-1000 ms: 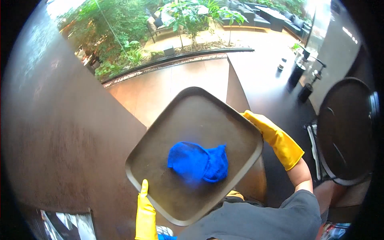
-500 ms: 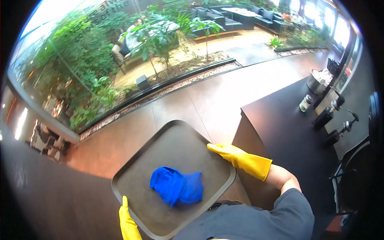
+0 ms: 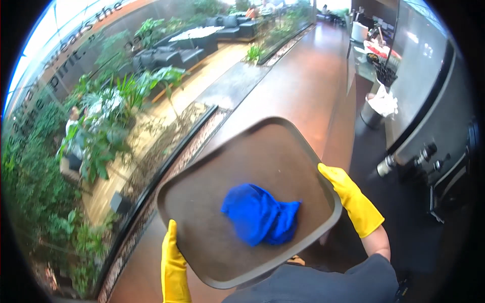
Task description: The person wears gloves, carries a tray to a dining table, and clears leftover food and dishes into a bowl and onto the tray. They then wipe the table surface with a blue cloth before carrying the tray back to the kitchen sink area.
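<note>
A brown rectangular tray [image 3: 202, 202] with rounded corners is held out in front of me. On it lies a crumpled blue cloth [image 3: 260, 214], touched by neither hand. My left hand [image 3: 174, 262], in a yellow rubber glove, grips the tray's near left edge, with the thumb over the rim. At the right edge, my right hand [image 3: 348, 194] wears a matching glove and holds the rim the same way. The fingers of both hands are hidden beneath the tray.
A glass wall and planting bed [image 3: 96, 156] run along my left. To my right is a dark counter [image 3: 364, 146] with a metal bin [image 3: 372, 112] of white crumpled material and a small jar [image 3: 385, 165]. A walkway [image 3: 298, 76] stretches ahead, with dark sofas [image 3: 172, 58] beyond the plants.
My view has swung to the right, so the walkway now runs ahead and the plants have shifted left. The tray, still in both hands, sits higher and further right in view.
</note>
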`<state>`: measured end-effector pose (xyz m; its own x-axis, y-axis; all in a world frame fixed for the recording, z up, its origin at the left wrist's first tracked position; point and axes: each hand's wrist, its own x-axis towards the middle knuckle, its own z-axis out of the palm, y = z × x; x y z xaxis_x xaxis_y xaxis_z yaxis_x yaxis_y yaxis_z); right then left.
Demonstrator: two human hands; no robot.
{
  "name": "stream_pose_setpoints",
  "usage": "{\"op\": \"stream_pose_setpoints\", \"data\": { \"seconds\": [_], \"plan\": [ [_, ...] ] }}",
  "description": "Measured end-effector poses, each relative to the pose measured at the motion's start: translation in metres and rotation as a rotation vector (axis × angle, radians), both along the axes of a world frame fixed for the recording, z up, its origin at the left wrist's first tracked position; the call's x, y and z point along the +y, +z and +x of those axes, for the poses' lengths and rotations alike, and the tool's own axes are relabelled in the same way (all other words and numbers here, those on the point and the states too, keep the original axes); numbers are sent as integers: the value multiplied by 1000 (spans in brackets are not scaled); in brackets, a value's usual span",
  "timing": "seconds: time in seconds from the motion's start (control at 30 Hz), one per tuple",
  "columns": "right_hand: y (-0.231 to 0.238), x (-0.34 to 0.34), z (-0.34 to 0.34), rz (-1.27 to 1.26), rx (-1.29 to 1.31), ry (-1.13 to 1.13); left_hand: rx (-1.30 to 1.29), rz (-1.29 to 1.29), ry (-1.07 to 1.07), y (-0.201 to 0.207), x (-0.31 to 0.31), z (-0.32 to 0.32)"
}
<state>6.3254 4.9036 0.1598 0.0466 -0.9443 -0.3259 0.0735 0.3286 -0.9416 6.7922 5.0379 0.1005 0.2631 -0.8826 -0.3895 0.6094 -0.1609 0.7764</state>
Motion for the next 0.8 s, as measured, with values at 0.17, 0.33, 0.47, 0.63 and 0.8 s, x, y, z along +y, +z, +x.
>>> {"op": "stream_pose_setpoints", "data": {
  "seconds": [0.17, 0.33, 0.47, 0.63, 0.8],
  "plan": [
    [-23, -170, 27, 44, 36, -188, 70, 158, -51, -34, -237, 65],
    [-22, -352, 88, 159, 29, -229, 135, -237, -433, 43, -430, 114],
    [-35, -506, 136, 112, 66, -307, 100, -172, -561, 1, -548, 141],
    [-52, -695, 166, 113, 116, -414, 626, -79, -751, -167, -790, 225],
    [-24, -858, 161, 62, 90, -749, -203, -311, -574, -62, -1087, 140]
  ]
}}
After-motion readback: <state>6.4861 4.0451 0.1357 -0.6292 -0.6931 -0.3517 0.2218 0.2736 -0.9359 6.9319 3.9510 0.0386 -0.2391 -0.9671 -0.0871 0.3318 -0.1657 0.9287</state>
